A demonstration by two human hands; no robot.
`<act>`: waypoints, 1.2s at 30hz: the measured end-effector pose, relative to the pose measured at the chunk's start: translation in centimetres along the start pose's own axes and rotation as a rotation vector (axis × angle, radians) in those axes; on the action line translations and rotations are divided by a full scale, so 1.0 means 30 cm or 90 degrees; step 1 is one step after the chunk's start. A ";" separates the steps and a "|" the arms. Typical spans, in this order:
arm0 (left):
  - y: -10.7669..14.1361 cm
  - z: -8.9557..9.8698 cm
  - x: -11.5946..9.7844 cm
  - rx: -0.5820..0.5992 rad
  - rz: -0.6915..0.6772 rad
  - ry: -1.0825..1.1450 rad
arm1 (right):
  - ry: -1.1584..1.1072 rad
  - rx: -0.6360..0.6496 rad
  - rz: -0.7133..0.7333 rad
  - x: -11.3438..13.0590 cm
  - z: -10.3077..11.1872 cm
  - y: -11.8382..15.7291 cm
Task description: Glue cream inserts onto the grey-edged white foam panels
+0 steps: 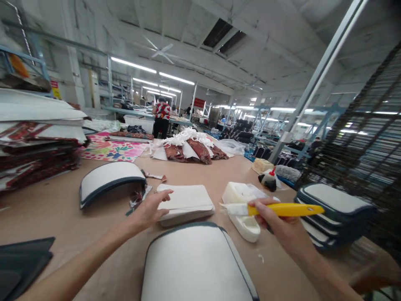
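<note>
My right hand (272,215) grips a brush (286,209) by its yellow handle, its pale bristles pointing left. Beneath the bristles lies a cut-open white plastic bottle (246,228). My left hand (153,207) is open, with fingers apart at the left edge of a stack of white rounded sheets (189,197); whether it touches them I cannot tell. Closest to me is a curved white panel (197,263) with dark edging. A similar arched panel (111,177) stands on the left, near some fabric scraps (138,196).
Several dark-edged white panels (338,196) are piled at the right. A squeeze bottle with a red tip (270,179) stands behind the white container. Tall layered material (37,138) rises at the left, and patterned fabric pieces (197,150) lie at the back. A person (162,113) stands farther off.
</note>
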State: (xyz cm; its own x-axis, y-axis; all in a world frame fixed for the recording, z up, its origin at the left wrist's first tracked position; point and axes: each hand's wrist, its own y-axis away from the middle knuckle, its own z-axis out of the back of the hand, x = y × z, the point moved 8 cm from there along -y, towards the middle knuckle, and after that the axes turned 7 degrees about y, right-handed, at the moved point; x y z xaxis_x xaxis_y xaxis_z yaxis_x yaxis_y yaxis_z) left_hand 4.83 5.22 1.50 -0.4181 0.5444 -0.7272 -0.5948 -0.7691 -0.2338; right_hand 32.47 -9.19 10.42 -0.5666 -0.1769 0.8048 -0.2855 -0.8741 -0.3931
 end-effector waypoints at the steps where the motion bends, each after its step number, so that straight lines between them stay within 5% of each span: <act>1: -0.028 -0.004 0.026 0.006 -0.003 -0.022 | -0.027 0.053 0.020 0.018 -0.065 -0.041; 5: -0.103 -0.037 0.130 0.071 -0.008 -0.068 | -0.030 0.261 0.076 -0.008 -0.335 -0.182; 8: -0.122 -0.037 0.171 0.120 -0.018 -0.062 | 0.085 0.326 0.116 -0.105 -0.468 -0.254; 16: -0.151 0.007 0.172 0.080 -0.047 -0.036 | 0.280 0.354 0.215 -0.228 -0.590 -0.338; 20: -0.172 0.062 0.159 -0.018 -0.041 -0.003 | 0.340 0.234 0.222 -0.173 -0.533 -0.415; 24: -0.138 0.279 0.031 -0.192 -0.030 0.091 | 0.302 0.103 0.203 0.005 -0.342 -0.432; 26: -0.080 0.405 -0.055 -0.313 -0.060 0.280 | 0.123 0.029 0.194 0.113 -0.212 -0.402; 28: -0.015 0.452 -0.129 -0.338 -0.072 0.406 | 0.020 0.011 0.135 0.169 -0.122 -0.352; 31: 0.098 0.387 -0.176 -0.292 -0.012 0.555 | 0.000 -0.005 0.001 0.171 -0.052 -0.233; 36: 0.314 0.146 -0.138 -0.203 0.103 0.770 | 0.076 0.026 -0.181 0.076 -0.054 0.003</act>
State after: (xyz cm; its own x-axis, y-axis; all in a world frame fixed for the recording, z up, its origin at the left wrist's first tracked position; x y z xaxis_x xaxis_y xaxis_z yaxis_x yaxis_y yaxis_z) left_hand -2.03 -2.82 5.14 0.5246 -0.0877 -0.8468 -0.3338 -0.9362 -0.1098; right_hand 29.90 -8.93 11.50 -0.5557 0.1299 0.8211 -0.4163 -0.8984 -0.1396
